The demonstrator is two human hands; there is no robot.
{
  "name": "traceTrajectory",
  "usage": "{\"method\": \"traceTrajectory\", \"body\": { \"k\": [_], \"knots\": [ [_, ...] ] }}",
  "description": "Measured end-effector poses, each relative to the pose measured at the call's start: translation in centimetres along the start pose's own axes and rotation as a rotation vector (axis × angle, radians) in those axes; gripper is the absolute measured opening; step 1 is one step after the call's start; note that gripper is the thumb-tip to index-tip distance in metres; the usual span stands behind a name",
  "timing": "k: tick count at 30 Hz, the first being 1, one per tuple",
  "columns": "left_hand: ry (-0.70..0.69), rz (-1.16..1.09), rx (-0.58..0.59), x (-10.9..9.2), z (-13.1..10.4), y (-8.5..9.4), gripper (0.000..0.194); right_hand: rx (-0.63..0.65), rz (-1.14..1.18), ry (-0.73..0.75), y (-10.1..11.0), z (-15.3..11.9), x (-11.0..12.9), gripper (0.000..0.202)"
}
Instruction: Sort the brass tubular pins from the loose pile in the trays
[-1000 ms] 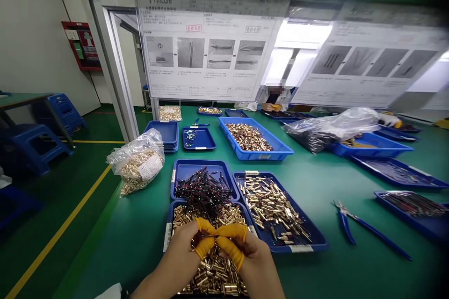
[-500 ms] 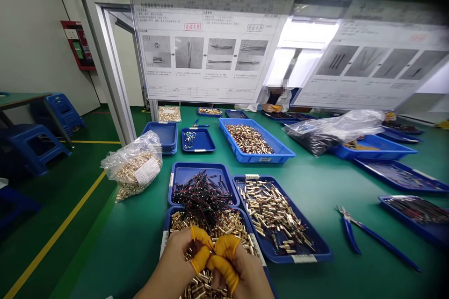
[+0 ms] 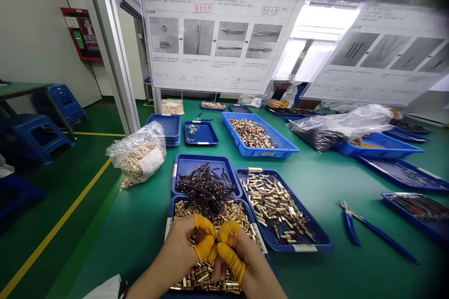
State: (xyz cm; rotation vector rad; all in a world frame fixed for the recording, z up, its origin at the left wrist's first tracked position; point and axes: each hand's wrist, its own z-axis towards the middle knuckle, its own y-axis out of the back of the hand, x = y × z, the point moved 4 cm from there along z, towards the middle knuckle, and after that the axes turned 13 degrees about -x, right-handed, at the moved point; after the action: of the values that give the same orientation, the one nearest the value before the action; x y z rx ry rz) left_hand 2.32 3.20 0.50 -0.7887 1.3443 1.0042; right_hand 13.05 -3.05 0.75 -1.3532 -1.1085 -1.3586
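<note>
Left hand [image 3: 187,240] and right hand [image 3: 242,247] close together, yellow-covered fingertips [image 3: 206,248] pinched; cannot tell on what. Gold-coloured metal sleeves [image 3: 205,276] loose in blue tray [image 3: 171,207] beneath: probably light, rigid, slick; take mid-barrel. Black-and-red wire leads [image 3: 203,184] beyond look limp; hold near ends.

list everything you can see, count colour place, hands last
Near tray: one, blue, front centre
Metal tubes: many, gold, near tray
Middle tray: one, blue, behind
Wires: many, dark, middle tray
Right tray: one, blue, right
Large bin: one, blue, back
Other trays: several, blue, back and right
Near pliers: one pair, blue, right
Tube bag: one, clear, left
Second bag: one, clear, right
Sheets: two, white, ahead
Wall box: one, red, left
Stools: several, blue, left
Table: one, green, beneath
Co-worker: at least one, white, across
Left grip: one, yellow-tipped, over near tray
Right grip: one, yellow-tipped, alongside
</note>
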Motion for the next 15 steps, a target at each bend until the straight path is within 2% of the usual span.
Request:
{"method": "traceTrajectory", "body": {
  "k": [3, 5, 10, 12, 15],
  "knots": [
    [0.065, -0.091, -0.02, -0.1, 0.1, 0.1, 0.005, 0.003, 0.168, -0.054, -0.1, 0.3, 0.0, 0.034],
    [0.104, -0.124, -0.012, -0.2, 0.2, 0.0, 0.007, -0.042, 0.21, -0.083, 0.1, 0.6, -0.1, 0.035],
    [0.202, -0.225, -0.048, 1.0, 0.2, -0.1, 0.012, -0.177, 0.075, -0.154, 0.8, 0.9, -0.3, 0.041],
    [0.178, -0.201, -0.054, 1.3, 0.1, -0.1, 0.012, -0.224, -0.001, -0.121, 1.1, 0.7, -0.2, 0.037],
    [0.083, -0.121, -0.083, 1.0, 0.2, 0.1, 0.012, -0.285, -0.146, 0.022, 1.4, 0.4, 0.5, 0.026]
  ]
}}
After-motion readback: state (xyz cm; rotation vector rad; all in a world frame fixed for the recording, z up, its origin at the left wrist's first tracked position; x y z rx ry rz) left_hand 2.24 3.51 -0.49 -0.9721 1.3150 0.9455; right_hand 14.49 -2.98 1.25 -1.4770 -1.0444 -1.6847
